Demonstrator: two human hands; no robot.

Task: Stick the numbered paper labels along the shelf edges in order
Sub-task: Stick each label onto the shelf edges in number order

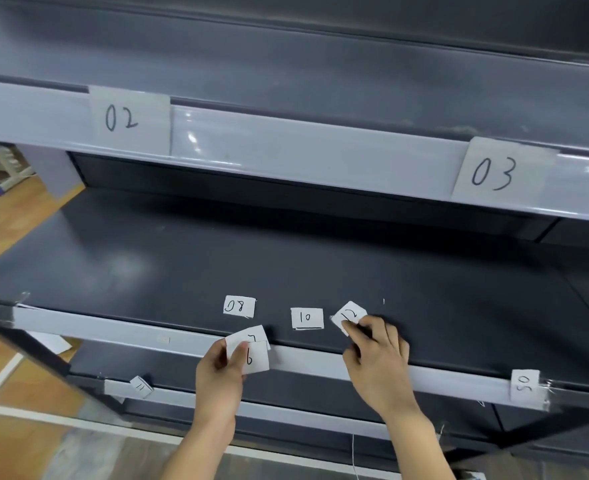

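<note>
On the upper shelf edge (303, 150), a pale grey strip, two paper labels are already stuck: label 02 (128, 121) toward its left end and label 03 (497, 173) toward its right. Below it, the dark middle shelf (182, 265) carries loose labels close to its front edge: label 08 (239, 306) lies flat, label 10 (307, 318) lies just to its right, and label 12 (350, 315) sits tilted beside that. The right hand (379, 358) reaches over the front edge of this shelf, its fingertips (350, 329) closed on the near corner of label 12, which touches the shelf surface. The left hand (222, 367) is in front of the middle shelf edge (407, 375), thumb and fingers pinched on a small stack of labels: label 6 (251, 358) faces the camera on top, with another label (253, 336) peeking out behind it whose number looks like a 7, partly hidden. Far along the right end of the same strip, label 05 (525, 388) is stuck sideways under clear tape. On the lower shelf edge (286, 410), near its left end, label 11 (140, 386) hangs tilted. A wooden floor (26, 393) with white lines shows at the lower left.
</note>
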